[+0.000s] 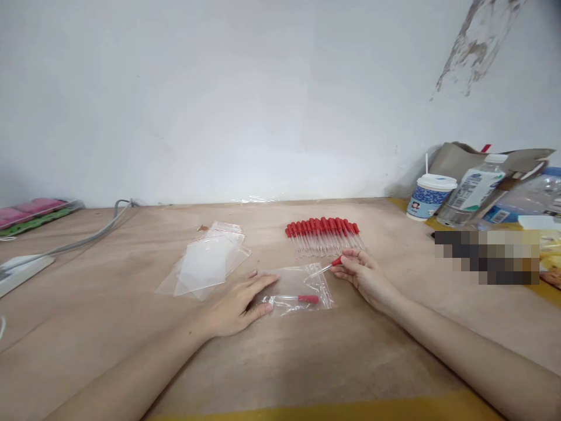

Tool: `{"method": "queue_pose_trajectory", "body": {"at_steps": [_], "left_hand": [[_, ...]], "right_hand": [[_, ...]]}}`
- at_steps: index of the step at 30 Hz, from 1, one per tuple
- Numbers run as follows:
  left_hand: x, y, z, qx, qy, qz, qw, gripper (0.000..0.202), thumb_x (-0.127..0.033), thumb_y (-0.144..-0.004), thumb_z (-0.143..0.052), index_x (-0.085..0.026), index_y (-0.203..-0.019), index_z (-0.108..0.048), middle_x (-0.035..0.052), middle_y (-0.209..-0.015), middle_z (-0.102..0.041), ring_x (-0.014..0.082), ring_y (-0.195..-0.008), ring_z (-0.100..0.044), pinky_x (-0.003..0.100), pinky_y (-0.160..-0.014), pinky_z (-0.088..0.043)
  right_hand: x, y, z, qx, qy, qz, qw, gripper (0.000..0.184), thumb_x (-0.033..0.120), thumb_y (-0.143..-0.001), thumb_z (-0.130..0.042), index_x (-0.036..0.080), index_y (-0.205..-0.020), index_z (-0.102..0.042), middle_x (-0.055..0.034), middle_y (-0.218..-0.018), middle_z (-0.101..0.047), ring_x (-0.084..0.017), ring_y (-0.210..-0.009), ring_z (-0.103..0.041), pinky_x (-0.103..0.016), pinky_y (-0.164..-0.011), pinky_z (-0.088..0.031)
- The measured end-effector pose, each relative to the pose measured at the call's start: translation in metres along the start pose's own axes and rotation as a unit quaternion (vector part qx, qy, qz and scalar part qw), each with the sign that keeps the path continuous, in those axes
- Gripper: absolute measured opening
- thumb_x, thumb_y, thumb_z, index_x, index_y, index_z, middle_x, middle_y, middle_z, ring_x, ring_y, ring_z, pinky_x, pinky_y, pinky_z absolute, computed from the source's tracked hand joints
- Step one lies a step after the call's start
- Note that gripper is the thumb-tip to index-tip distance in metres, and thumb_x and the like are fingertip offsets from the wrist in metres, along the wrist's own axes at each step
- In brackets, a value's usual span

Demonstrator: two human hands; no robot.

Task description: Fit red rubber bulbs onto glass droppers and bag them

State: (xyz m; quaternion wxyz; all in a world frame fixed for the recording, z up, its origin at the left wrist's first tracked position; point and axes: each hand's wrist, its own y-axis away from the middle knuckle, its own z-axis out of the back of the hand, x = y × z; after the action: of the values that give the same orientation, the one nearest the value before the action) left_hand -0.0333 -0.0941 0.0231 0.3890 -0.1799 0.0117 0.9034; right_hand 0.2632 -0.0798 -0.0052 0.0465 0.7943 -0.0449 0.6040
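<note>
My left hand lies with fingers apart on the left end of a clear zip bag, flat on the table. Inside that bag is a dropper, its red bulb toward the right. Between the thumb and fingers of my right hand is a second dropper, pinched by its red bulb. Its glass tip points left, at the bag's right end; whether it is inside the opening I cannot tell. Behind the bag lies a row of several red-bulbed droppers. Left of it, several clear zip bags overlap in a loose pile.
At the right stand a lidded cup with a straw, a plastic bottle and a grey-brown bag. Cables run to a white power strip on the left. A pink and green pack lies beyond.
</note>
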Motion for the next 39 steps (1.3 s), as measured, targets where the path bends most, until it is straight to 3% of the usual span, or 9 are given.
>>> {"method": "queue_pose_trajectory", "body": {"at_steps": [3,7,10,14,20,25,30,35,39], "left_hand": [[-0.003,0.0,0.001,0.006,0.003,0.007,1.0,0.048,-0.042,-0.09,-0.038,-0.026,-0.135,-0.031,0.0037,-0.136,-0.042,0.0254,-0.128,-0.034,0.046,-0.105,-0.028],[-0.005,0.0,0.002,0.008,0.004,0.008,1.0,0.048,-0.042,-0.09,-0.038,-0.026,-0.135,-0.03,0.0031,-0.137,-0.042,0.026,-0.129,-0.032,0.048,-0.106,-0.026],[-0.005,-0.001,0.002,0.006,0.006,-0.007,1.0,0.047,-0.041,-0.091,-0.038,-0.025,-0.135,-0.031,0.0048,-0.135,-0.044,0.0243,-0.126,-0.036,0.047,-0.108,-0.022],[-0.002,-0.002,-0.001,-0.001,0.014,-0.029,0.999,0.047,-0.039,-0.091,-0.038,-0.026,-0.135,-0.03,0.0049,-0.134,-0.045,0.0227,-0.124,-0.04,0.047,-0.109,-0.02],[0.0,-0.003,-0.002,-0.002,0.019,-0.035,0.999,0.047,-0.038,-0.091,-0.04,-0.028,-0.136,-0.031,0.0031,-0.135,-0.044,0.0207,-0.125,-0.039,0.046,-0.11,-0.018],[0.003,-0.004,-0.003,0.012,0.015,-0.03,0.999,0.041,-0.039,-0.091,-0.039,-0.029,-0.13,-0.042,0.0033,-0.137,-0.042,0.0203,-0.127,-0.036,0.048,-0.109,-0.018],[0.005,-0.005,-0.003,0.009,0.026,-0.033,0.999,0.04,-0.038,-0.092,-0.037,-0.03,-0.131,-0.04,0.0027,-0.137,-0.041,0.02,-0.128,-0.034,0.048,-0.108,-0.019],[0.005,-0.005,-0.001,0.03,0.017,-0.026,0.999,0.039,-0.037,-0.094,-0.031,-0.03,-0.131,-0.039,0.0017,-0.139,-0.038,0.0184,-0.13,-0.031,0.047,-0.109,-0.017],[0.005,-0.004,-0.002,0.026,0.008,-0.034,0.999,0.041,-0.039,-0.092,-0.036,-0.03,-0.132,-0.039,0.0028,-0.139,-0.038,0.0199,-0.13,-0.031,0.049,-0.108,-0.017]], "right_hand": [[0.0,0.007,-0.001,0.095,0.087,-0.009,0.992,0.032,0.037,-0.064,-0.07,0.02,-0.082,-0.051,-0.0023,-0.079,-0.066,-0.015,-0.075,-0.062,-0.031,-0.072,-0.048],[0.0,0.009,0.002,0.181,0.259,0.066,0.946,0.021,0.035,-0.069,-0.065,0.019,-0.08,-0.056,-0.002,-0.081,-0.064,-0.015,-0.075,-0.059,-0.031,-0.071,-0.046],[-0.001,0.009,0.002,0.186,0.346,0.134,0.91,0.016,0.031,-0.072,-0.062,0.019,-0.081,-0.059,-0.0032,-0.084,-0.062,-0.017,-0.08,-0.056,-0.033,-0.076,-0.043],[-0.005,0.006,-0.001,0.188,0.377,0.201,0.884,0.01,0.028,-0.072,-0.062,0.019,-0.077,-0.063,-0.0041,-0.09,-0.061,-0.018,-0.089,-0.055,-0.036,-0.085,-0.039],[-0.014,0.004,-0.009,0.165,0.402,0.238,0.869,0.009,0.029,-0.074,-0.061,0.025,-0.076,-0.069,-0.0036,-0.091,-0.062,-0.02,-0.09,-0.054,-0.038,-0.084,-0.04],[-0.018,0.008,-0.012,0.16,0.389,0.243,0.874,0.009,0.03,-0.072,-0.062,0.03,-0.076,-0.071,-0.0025,-0.091,-0.063,-0.021,-0.091,-0.054,-0.039,-0.084,-0.04],[-0.007,-0.007,-0.008,0.087,0.429,0.248,0.864,0.016,0.031,-0.076,-0.056,0.023,-0.077,-0.068,-0.0041,-0.082,-0.064,-0.019,-0.078,-0.056,-0.034,-0.072,-0.043],[0.021,-0.05,-0.014,-0.049,0.555,0.28,0.782,0.014,0.027,-0.074,-0.055,0.02,-0.076,-0.067,-0.0029,-0.072,-0.064,-0.019,-0.073,-0.055,-0.032,-0.07,-0.038],[0.031,-0.085,-0.031,-0.113,0.632,0.26,0.721,0.026,0.034,-0.079,-0.05,0.022,-0.092,-0.068,-0.0078,-0.082,-0.065,-0.024,-0.085,-0.054,-0.037,-0.077,-0.034]]}}
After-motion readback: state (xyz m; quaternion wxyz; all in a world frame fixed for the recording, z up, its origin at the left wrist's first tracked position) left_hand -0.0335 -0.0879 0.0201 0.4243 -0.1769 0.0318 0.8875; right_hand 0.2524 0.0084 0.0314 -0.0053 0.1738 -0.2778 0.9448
